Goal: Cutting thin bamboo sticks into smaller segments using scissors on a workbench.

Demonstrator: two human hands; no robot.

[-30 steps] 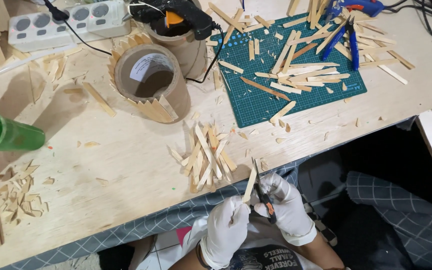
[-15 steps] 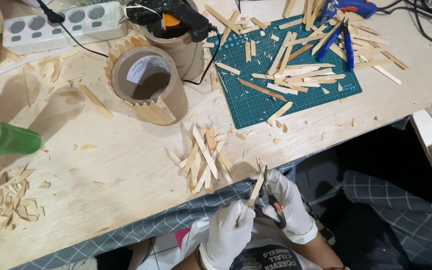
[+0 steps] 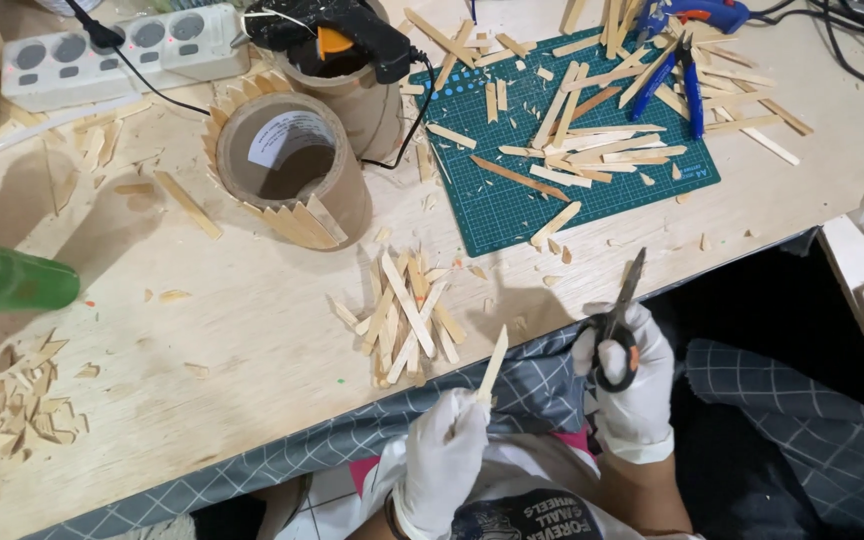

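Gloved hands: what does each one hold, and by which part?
Left hand pinches a wooden stick by its lower end; right hand holds scissors by the handle loops.

Open surface (image 3: 252,300) lies between the cardboard tube (image 3: 292,165) and the near edge, broken only by a pile of cut sticks (image 3: 407,315) just ahead of the left hand (image 3: 442,460). The right hand (image 3: 632,385) hangs off the edge over open floor. Farther in, passage narrows: the stick-strewn cutting mat (image 3: 562,150), the glue gun (image 3: 337,30) and the power strip (image 3: 112,50) crowd the far side. A green cylinder (image 3: 2,285) and scrap heap (image 3: 22,400) block the left.
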